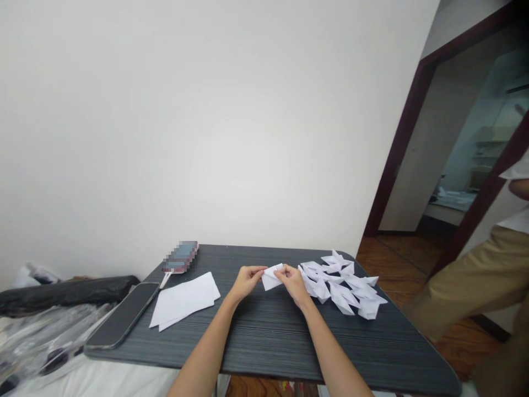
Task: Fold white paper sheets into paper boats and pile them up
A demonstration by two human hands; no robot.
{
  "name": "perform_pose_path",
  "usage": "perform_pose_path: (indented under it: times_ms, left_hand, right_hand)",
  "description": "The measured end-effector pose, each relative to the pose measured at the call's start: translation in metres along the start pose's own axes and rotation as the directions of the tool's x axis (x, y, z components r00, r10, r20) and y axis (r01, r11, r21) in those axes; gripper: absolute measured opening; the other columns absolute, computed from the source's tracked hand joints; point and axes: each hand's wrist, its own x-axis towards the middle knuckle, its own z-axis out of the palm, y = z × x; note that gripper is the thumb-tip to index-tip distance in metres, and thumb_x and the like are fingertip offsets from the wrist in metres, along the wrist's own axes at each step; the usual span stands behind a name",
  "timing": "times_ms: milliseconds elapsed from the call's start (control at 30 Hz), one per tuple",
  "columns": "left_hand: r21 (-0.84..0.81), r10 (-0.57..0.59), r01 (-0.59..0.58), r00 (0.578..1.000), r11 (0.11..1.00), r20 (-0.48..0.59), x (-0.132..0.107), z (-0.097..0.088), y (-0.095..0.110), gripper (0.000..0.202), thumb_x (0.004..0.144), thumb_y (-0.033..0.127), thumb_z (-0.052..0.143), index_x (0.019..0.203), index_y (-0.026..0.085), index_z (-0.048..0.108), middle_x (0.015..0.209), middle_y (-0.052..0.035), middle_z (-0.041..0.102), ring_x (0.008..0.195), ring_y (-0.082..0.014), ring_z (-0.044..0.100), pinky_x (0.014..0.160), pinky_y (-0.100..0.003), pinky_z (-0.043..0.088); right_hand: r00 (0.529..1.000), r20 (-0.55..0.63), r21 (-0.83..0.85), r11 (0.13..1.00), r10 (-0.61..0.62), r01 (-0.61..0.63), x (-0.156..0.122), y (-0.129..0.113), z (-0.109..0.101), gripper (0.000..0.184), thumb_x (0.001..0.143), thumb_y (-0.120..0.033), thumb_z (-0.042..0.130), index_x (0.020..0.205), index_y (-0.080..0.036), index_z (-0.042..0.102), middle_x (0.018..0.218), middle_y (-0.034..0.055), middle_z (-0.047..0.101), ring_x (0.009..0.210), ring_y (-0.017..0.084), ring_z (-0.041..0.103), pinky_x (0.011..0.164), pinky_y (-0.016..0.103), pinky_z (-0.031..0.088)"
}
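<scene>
My left hand (247,280) and my right hand (294,281) meet over the middle of the dark table (273,336), both pinching a small folded piece of white paper (270,277) held just above the tabletop. The fingers of each hand are closed on the paper's edges. To the right of my right hand lies a pile of several folded white paper shapes (343,284). Left of my left hand rests a short stack of flat white sheets (185,300).
A dark phone (124,320) lies at the table's left edge, and a second phone (181,257) sits at the back left. A black bundle (61,292) and plastic wrap lie to the left. Another person's legs in tan trousers (475,292) stand at the right by a doorway.
</scene>
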Motion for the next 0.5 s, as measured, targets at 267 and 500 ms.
perform_pose_path:
  times_ms: [267, 500]
  left_hand:
    - [-0.021, -0.060, 0.059, 0.997, 0.998, -0.052, 0.0016, 0.0031, -0.0031, 0.035, 0.065, 0.032, 0.057, 0.088, 0.006, 0.063, 0.078, -0.0109, 0.066, 0.067, -0.0196, 0.060, 0.061, -0.030, 0.047]
    - [0.006, -0.006, 0.006, 0.999, 1.000, -0.034, -0.0001, 0.0024, -0.0004, 0.047, 0.067, 0.030, 0.056, 0.108, 0.008, 0.052, 0.069, -0.0070, 0.065, 0.054, -0.0122, 0.055, 0.052, -0.022, 0.042]
  right_hand:
    - [0.999, -0.016, -0.035, 0.998, -0.051, 0.050, 0.0009, 0.0036, 0.0014, 0.028, 0.057, -0.036, 0.063, 0.054, -0.017, 0.042, 0.055, -0.0033, 0.046, 0.055, 0.011, 0.044, 0.053, 0.022, 0.035]
    - [1.000, -0.017, 0.056, 0.998, -0.009, 0.009, 0.0018, 0.0045, 0.0040, 0.029, 0.054, -0.031, 0.066, 0.070, -0.018, 0.045, 0.066, -0.0008, 0.055, 0.063, 0.014, 0.053, 0.057, 0.023, 0.040]
